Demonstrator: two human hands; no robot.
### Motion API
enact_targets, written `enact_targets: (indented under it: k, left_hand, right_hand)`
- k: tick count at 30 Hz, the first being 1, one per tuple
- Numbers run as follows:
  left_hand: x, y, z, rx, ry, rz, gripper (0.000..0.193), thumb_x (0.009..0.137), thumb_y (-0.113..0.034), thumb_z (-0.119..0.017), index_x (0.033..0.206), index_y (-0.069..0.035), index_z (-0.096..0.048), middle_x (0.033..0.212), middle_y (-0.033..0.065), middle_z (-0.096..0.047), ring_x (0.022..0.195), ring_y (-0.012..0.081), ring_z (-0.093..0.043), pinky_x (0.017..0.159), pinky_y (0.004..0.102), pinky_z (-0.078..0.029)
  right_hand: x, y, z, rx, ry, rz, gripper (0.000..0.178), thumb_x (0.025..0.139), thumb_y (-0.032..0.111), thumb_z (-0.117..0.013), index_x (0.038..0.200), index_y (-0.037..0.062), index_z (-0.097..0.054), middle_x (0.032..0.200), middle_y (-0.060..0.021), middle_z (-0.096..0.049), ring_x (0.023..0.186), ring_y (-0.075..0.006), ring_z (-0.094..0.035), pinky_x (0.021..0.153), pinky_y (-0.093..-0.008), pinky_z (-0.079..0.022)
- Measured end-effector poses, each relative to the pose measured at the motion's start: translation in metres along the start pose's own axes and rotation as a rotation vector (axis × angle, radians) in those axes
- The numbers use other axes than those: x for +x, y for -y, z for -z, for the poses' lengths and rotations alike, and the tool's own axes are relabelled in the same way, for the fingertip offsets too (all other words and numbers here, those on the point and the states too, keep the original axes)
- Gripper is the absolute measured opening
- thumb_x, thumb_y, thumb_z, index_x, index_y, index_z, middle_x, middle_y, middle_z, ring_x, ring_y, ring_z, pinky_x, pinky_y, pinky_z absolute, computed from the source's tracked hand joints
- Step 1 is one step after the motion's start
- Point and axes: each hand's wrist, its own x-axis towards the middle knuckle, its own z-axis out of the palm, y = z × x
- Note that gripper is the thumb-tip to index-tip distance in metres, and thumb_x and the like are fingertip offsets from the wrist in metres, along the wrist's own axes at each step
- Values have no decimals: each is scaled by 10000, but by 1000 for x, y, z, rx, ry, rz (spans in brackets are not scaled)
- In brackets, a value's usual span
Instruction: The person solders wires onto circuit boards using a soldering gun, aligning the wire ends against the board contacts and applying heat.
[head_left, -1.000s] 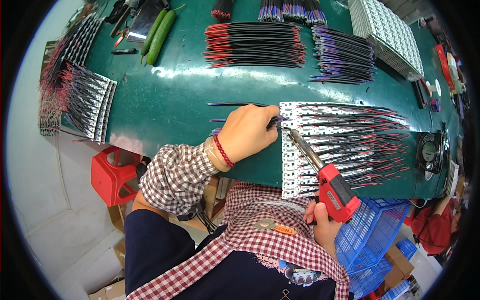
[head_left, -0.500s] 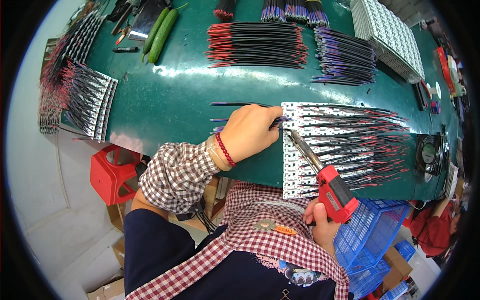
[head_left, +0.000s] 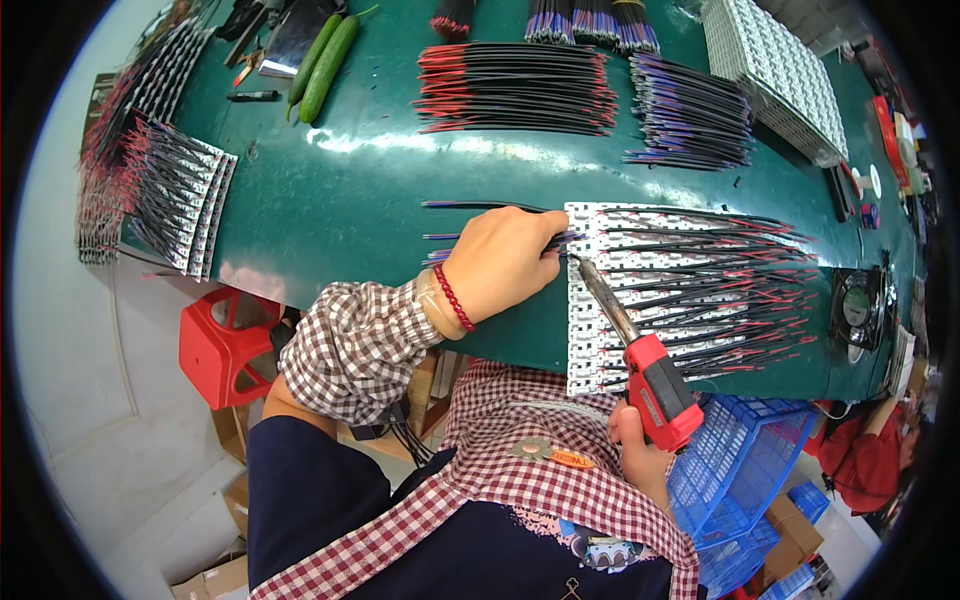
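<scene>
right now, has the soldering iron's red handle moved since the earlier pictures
Yes: against the white board panel, the red handle has swung slightly left and down in the picture, while the tip stays near the panel's left edge.

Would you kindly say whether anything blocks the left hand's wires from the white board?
Nothing visible does: the wires in the left hand reach the left edge of the white board; the soldering iron points in beside them.

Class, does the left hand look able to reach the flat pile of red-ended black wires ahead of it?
Probably yes: nothing standing on the green tabletop blocks the left hand from the pile, though its fingers seem busy pinching a purple-ended wire.
</scene>
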Motion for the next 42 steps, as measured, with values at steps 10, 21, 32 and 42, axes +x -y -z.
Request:
enact_targets:
  k: [10, 21, 32, 42]
  left_hand:
    - [-1, 0, -1, -22, 3, -22, 138, 769, -116, -612, 870, -22, -612, 700, 168, -622, 665, 373, -611, 610, 442, -474]
    - [-15, 3, 3, -69, -259, -131, 115, 806, -52, -617, 887, 0, -556, 837, 187, -547, 748, 350, -573, 643, 418, -455]
    - [-20, -9, -7, -97, -89, 63, 179, 749, -105, -674, 806, 7, -546, 691, 170, -608, 622, 344, -606, 563, 396, -460]
    - [-18, -9, -10, 9, -76, 36, 189, 744, -136, -663, 780, -5, -532, 678, 159, -606, 617, 349, -602, 560, 418, -464]
  right_hand:
    - [0, 25, -4, 152, -89, 37, 307, 931, 266, -549, 1030, -23, -528, 646, -67, -542, 520, -121, -478, 508, -268, -422]
    - [-10, 9, 1, 228, -97, 135, 434, 937, 280, -543, 1227, -24, -438, 677, -93, -560, 509, -126, -466, 475, -271, -409]
    - [-12, 10, 3, 189, -44, 38, 424, 933, 261, -559, 1215, -30, -436, 679, -104, -561, 518, -136, -476, 494, -277, -410]
    - [-9, 7, -2, 231, -23, -21, 200, 932, 179, -567, 821, 13, -581, 683, -24, -555, 597, -92, -512, 550, -246, -411]
